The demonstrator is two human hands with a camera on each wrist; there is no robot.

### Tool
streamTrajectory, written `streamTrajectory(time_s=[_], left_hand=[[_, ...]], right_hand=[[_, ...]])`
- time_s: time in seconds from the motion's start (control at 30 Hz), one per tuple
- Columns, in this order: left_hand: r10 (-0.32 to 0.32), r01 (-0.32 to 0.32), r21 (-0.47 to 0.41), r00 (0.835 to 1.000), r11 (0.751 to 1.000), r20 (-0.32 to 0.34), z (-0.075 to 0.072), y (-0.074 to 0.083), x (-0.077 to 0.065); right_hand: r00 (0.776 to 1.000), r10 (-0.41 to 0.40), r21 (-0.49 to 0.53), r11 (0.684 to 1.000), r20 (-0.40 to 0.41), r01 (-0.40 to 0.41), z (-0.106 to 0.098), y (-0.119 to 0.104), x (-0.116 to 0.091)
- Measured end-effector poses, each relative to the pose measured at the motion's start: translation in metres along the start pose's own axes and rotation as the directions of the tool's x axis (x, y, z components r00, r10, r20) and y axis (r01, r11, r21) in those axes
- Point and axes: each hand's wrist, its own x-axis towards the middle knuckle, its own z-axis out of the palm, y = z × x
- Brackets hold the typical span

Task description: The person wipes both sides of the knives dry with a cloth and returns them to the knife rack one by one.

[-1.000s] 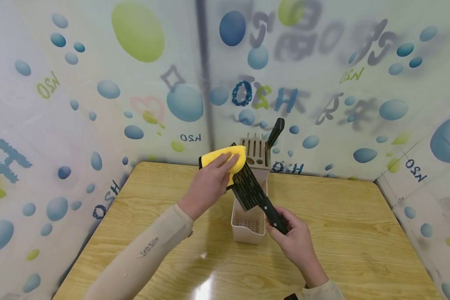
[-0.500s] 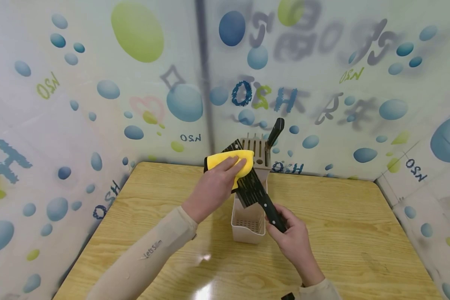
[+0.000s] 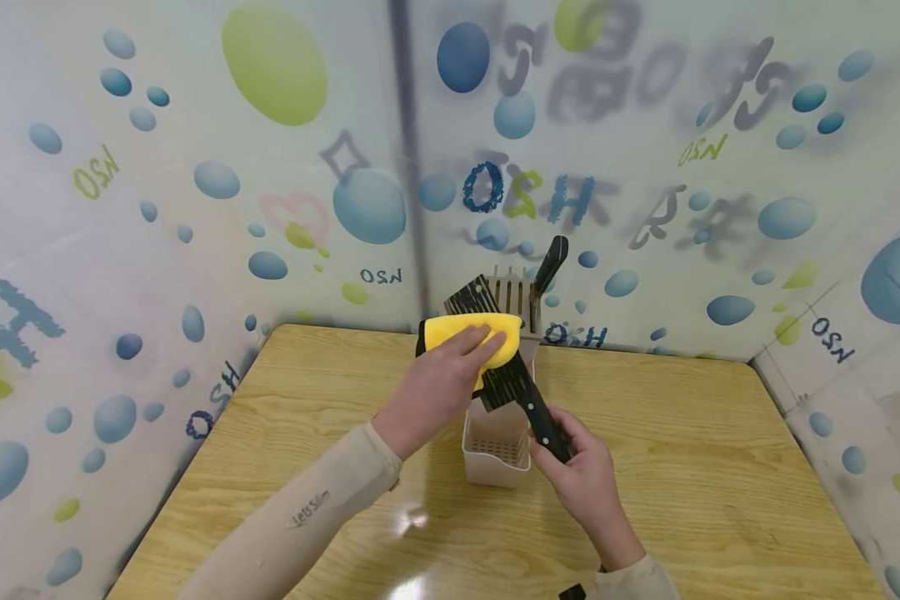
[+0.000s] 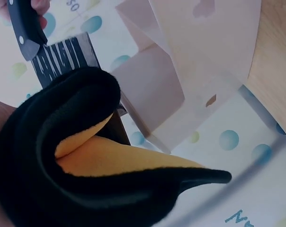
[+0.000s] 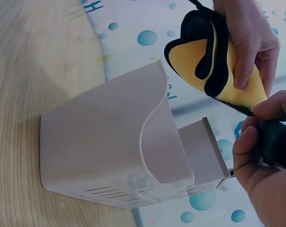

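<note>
My right hand (image 3: 588, 479) grips the black riveted handle of a cleaver (image 3: 506, 385), whose dark, pale-streaked blade slants up and left over the knife holder. Around that blade my left hand (image 3: 437, 390) holds a folded yellow cloth (image 3: 468, 327) with black edging. Fingers lie on top of the cloth, and in the right wrist view the thumb presses its near side. The blade's far end shows beyond the cloth, and its lower part shows between cloth and handle. In the left wrist view the cloth (image 4: 124, 158) folds over, hiding much of the blade.
Below the cleaver, a pale plastic knife holder (image 3: 497, 475) with a slotted top and an open front bin stands on the wooden table (image 3: 682, 450). A second black-handled knife (image 3: 551, 265) stands in its back right. Walls printed with blue and green drops enclose the table.
My left hand and the cloth have slid down and right along the blade towards the handle, uncovering its far end. The right hand and cleaver have shifted only slightly.
</note>
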Motion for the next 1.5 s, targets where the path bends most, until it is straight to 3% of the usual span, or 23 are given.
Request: streamTrajectory(time_s=[0.2,0.9,1.5], left_hand=[[0.034,-0.035,0.039,0.999,0.999,0.031,0.000,0.005,0.000],[0.091,-0.093,0.004,0.987,0.996,0.136,-0.001,0.018,0.000],[0.104,-0.104,-0.008,0.989,0.995,0.108,0.001,0.022,-0.003]], right_hand=[[1.000,-0.003,0.002,1.000,-0.004,0.003,0.000,-0.001,0.002],[0.999,0.037,0.036,0.999,-0.005,-0.037,-0.001,-0.003,0.012],[0.995,0.097,0.117,0.989,-0.006,-0.095,0.000,-0.010,0.018]])
